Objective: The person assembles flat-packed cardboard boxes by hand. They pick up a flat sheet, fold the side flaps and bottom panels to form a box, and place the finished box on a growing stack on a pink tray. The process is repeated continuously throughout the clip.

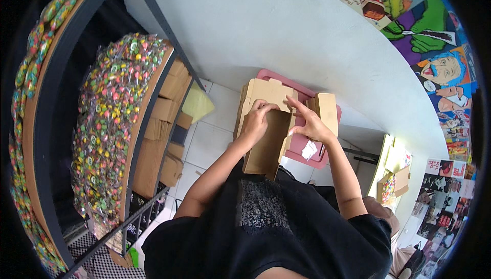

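Observation:
A long brown cardboard box [270, 138] with its top open lies in front of my chest, its near end close to my shirt. My left hand [257, 121] is closed on the box's far left edge, the fingers curled over it. At the far right corner, my right hand [313, 124] has its thumb and fingers spread apart around the box wall, with nothing visible between them. Flat brown cardboard pieces [268, 91] lie just beyond the box. A pink table [304, 155] is under them, with a crumpled white paper [309, 149] on it near my right wrist.
Another brown carton [326, 114] stands at the table's right side. Shelves at left hold bags of colourful sweets [110, 131] above folded cardboard [158, 128]. A white wall [286, 28] curves behind the table. At right, an open box of sweets [391, 187] sits on a surface.

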Available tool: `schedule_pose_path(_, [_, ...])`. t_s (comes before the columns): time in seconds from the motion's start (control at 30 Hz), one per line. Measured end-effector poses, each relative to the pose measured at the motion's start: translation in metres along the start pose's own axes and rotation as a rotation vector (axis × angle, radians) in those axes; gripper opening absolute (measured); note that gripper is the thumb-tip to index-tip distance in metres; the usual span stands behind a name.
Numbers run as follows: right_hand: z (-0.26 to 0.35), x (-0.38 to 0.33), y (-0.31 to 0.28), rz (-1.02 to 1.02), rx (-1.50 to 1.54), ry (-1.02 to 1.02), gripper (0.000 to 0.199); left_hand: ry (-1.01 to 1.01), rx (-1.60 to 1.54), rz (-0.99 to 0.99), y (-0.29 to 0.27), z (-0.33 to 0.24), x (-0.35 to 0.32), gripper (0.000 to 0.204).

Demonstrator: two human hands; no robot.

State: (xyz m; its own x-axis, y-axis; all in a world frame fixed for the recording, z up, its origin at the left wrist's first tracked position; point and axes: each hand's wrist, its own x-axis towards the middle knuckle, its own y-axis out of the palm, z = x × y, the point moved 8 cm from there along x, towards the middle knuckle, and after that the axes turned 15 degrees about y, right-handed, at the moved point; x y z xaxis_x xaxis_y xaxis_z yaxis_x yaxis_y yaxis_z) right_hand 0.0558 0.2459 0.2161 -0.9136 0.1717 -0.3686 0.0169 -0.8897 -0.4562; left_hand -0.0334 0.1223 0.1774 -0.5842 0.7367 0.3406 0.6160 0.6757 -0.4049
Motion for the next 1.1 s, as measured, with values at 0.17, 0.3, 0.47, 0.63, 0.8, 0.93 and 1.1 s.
schedule_pose_path(0.17, [-0.015,-0.005,0.008,0.100,0.192,0.110,0.075,0.021,0.025,-0.010,-0.006,-0.016,0.000,0.042])
schedule_pose_path(0.3, [-0.027,-0.010,0.008,0.115,0.321,0.148,0.069,-0.038,-0.036,0.013,0.005,-0.002,-0.006,0.042])
schedule_pose_path(0.47, [-0.037,-0.015,0.006,0.112,0.467,0.099,0.068,0.018,0.004,-0.013,0.008,0.001,-0.009,0.037])
schedule_pose_path(0.63, [-0.048,-0.017,0.006,0.083,0.521,0.082,0.065,-0.002,-0.011,0.011,0.011,0.004,-0.010,0.037])
schedule_pose_path(0.8, [-0.060,-0.018,0.008,0.048,0.567,0.062,0.065,-0.038,-0.003,0.028,0.014,0.007,-0.011,0.035])
schedule_pose_path(0.93, [-0.069,-0.018,0.008,0.071,0.640,-0.039,0.063,-0.071,-0.009,0.047,0.018,0.009,-0.010,0.033])
schedule_pose_path(1.1, [-0.047,-0.020,0.016,-0.013,0.464,0.025,0.055,-0.021,0.028,0.037,0.019,0.011,-0.012,0.029])
